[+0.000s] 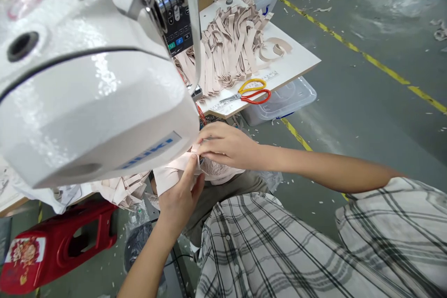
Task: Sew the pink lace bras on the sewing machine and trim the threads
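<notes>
A pale pink piece of fabric (168, 178) lies under the head of a white sewing machine (115, 116). My left hand (183, 193) pinches the fabric between thumb and index finger, close to the machine's lower edge. Just to the right, my right hand (228, 144) has its fingers bent together onto the same fabric, its fingertips near those of the left. The machine head hides the needle area and part of the cloth. Loose pale threads (216, 167) hang below my right hand.
Cut fabric strips (226, 46) are heaped on the white table (296, 60), with scissors (249, 91) at its front edge. A clear plastic box (293, 98) sits below. At lower left stands a red stool (66, 242); more pink pieces (122, 190) hang off the left side.
</notes>
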Motion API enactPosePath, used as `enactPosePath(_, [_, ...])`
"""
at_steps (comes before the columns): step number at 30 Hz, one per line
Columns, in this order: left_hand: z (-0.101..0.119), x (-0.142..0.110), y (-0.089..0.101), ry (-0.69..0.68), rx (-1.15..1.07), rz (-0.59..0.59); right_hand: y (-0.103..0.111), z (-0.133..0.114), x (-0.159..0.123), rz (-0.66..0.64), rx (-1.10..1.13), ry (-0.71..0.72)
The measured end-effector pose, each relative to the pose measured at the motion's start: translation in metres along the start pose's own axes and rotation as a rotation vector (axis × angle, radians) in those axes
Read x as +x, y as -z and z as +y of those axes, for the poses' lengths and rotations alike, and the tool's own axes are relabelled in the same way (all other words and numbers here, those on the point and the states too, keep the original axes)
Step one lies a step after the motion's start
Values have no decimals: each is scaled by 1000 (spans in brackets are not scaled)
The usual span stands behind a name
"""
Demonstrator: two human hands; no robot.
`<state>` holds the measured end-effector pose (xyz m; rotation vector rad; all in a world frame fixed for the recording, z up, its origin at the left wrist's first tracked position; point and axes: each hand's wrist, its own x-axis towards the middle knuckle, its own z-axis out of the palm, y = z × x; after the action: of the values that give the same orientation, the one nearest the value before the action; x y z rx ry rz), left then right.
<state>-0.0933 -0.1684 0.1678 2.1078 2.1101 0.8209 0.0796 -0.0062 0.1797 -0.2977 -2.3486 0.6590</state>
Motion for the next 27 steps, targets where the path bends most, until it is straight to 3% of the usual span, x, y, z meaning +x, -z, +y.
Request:
enactPosePath(5, [-4,2,13,-33,107,-134,-4,6,-4,8,-143,162])
enactPosePath(11, [-17,16,32,-248,132,-200,-2,4,10,-18,-232,182])
enactPosePath(16, [-1,17,31,-128,148,-234,-3,-2,4,29,-189,143])
enactPosePath(18, [6,15,29,-59,169,-233,-4,-3,-2,46,-87,46])
enactPosePath(23, [18,12,26,10,170,-200,-19,3,-5,10,504,-550])
enactPosePath(25, [22,11,23,47,176,-182,-30,8,3,36,594,-645])
enactPosePath(27, [25,9,19,93,184,-164,-39,12,13,102,548,-641])
